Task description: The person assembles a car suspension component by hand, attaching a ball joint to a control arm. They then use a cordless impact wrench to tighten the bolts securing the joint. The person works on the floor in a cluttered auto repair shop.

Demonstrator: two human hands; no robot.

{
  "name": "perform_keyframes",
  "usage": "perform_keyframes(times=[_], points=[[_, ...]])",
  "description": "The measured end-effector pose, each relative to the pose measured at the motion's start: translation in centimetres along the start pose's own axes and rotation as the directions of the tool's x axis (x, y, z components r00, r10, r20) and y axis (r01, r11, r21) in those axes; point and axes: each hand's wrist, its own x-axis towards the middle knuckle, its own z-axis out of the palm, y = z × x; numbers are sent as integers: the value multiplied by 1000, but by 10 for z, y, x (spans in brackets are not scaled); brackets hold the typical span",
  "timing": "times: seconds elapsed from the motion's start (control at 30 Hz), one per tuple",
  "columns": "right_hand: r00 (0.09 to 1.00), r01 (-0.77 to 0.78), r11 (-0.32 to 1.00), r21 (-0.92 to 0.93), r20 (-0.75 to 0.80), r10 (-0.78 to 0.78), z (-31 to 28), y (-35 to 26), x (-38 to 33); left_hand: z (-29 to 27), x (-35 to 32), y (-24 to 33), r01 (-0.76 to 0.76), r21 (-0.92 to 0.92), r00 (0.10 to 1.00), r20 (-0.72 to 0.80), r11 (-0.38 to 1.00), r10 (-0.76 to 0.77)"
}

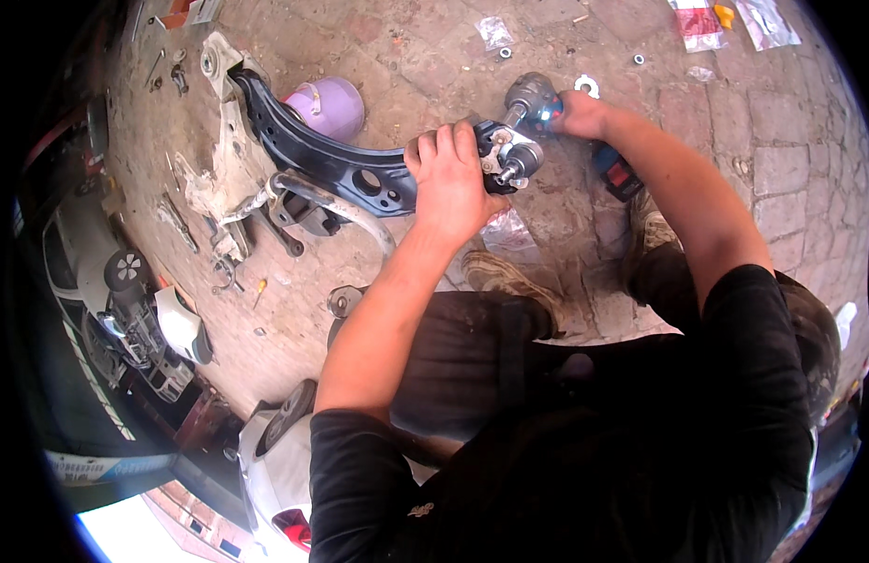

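Head view: left hand (448,183) grips black suspension arm (326,161).

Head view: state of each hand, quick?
Left hand: closed, gripping the black metal arm near one end.
Right hand: closed, holding the cordless power tool.

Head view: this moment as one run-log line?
left hand: gripping black control arm near ball joint | right hand: holding cordless impact wrench, contact unclear | nearby: purple bucket
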Motion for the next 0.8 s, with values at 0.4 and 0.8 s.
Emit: perform_keyframes(times=[0.4, 0.8], points=[[992, -18, 999, 40, 124, 13, -10, -19, -12, -2, -2, -3, -8, -45, 1000, 6, 999, 8], [993, -58, 996, 63, 110, 51, -6, -12, -11, -29, 23, -20, 311, -818, 948, 306, 485, -91]])
